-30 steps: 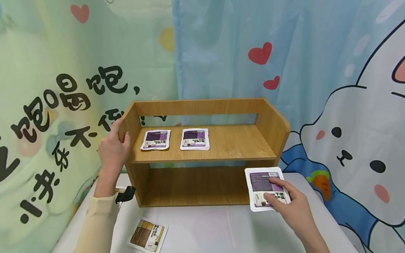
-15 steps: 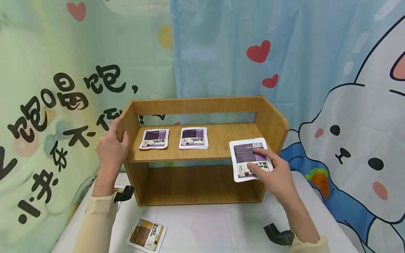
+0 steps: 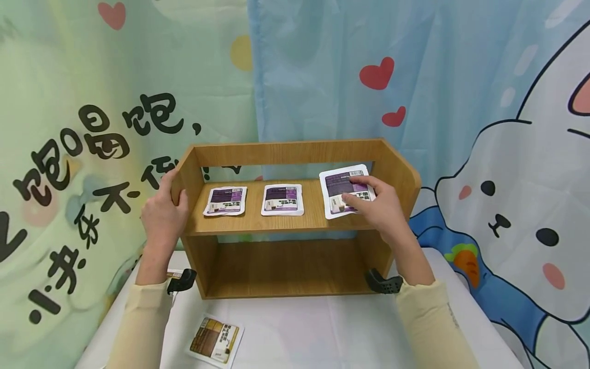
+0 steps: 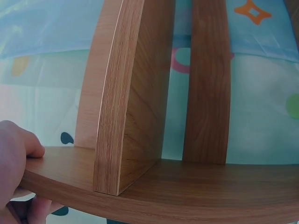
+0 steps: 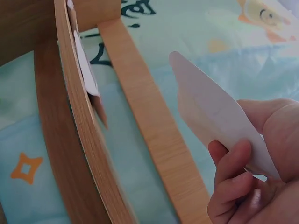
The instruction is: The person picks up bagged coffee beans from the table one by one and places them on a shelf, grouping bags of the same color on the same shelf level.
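Observation:
My left hand (image 3: 163, 214) grips the left side panel of a two-tier wooden shelf (image 3: 295, 225); the left wrist view shows thumb and fingers on either side of that board (image 4: 70, 186). Between thumb and fingers, my right hand (image 3: 380, 205) pinches a white-edged purple packet (image 3: 335, 190), tilted above the right part of the upper tier. Its plain white back (image 5: 210, 105) faces the right wrist camera, apart from the shelf board there. Two similar purple packets, one at the left (image 3: 225, 201) and one near the middle (image 3: 282, 200), lie flat on the upper tier.
A brown-and-gold packet (image 3: 215, 341) lies on the white table (image 3: 299, 333) in front of the shelf. Another packet (image 3: 174, 275) is mostly hidden behind the left wrist. Printed curtains (image 3: 313, 77) hang behind and beside the table.
My right hand has carried the purple packet up and leftward, from beside the shelf's lower right to above the upper tier. The left hand keeps its grip on the side panel.

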Motion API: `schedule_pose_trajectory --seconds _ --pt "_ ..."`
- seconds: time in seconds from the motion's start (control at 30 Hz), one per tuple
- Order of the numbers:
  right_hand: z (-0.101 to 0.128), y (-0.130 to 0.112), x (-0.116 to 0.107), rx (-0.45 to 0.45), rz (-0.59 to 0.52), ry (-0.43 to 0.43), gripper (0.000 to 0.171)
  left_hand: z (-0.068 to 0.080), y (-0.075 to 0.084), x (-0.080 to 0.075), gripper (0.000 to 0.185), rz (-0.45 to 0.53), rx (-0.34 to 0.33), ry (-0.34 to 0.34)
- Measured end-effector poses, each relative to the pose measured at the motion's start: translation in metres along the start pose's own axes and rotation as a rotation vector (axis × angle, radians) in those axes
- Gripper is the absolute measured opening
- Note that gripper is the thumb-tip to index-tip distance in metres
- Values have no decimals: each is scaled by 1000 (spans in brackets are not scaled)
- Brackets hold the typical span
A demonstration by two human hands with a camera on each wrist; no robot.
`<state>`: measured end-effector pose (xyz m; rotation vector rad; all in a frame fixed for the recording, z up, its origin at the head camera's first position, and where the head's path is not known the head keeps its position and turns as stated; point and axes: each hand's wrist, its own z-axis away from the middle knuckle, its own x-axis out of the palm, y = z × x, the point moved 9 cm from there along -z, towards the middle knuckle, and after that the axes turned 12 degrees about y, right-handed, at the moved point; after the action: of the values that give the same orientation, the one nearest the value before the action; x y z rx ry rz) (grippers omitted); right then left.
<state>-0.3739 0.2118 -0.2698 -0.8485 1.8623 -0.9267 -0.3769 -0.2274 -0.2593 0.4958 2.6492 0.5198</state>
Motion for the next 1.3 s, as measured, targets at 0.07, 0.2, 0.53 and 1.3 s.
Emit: schedule_pose_trajectory --seconds 0.07,0.2,0.53,1.3 --pt "-9 4 4 16 5 -1 60 0 0 0 44 0 2 4" --pt "-24 12 12 32 6 11 59 0 2 -1 43 4 2 3" --pt "-47 28 32 80 17 -25 57 -2 1 -1 44 0 -7 2" --pt "-58 46 42 39 289 -63 60 -1 0 0 44 1 -11 -1"
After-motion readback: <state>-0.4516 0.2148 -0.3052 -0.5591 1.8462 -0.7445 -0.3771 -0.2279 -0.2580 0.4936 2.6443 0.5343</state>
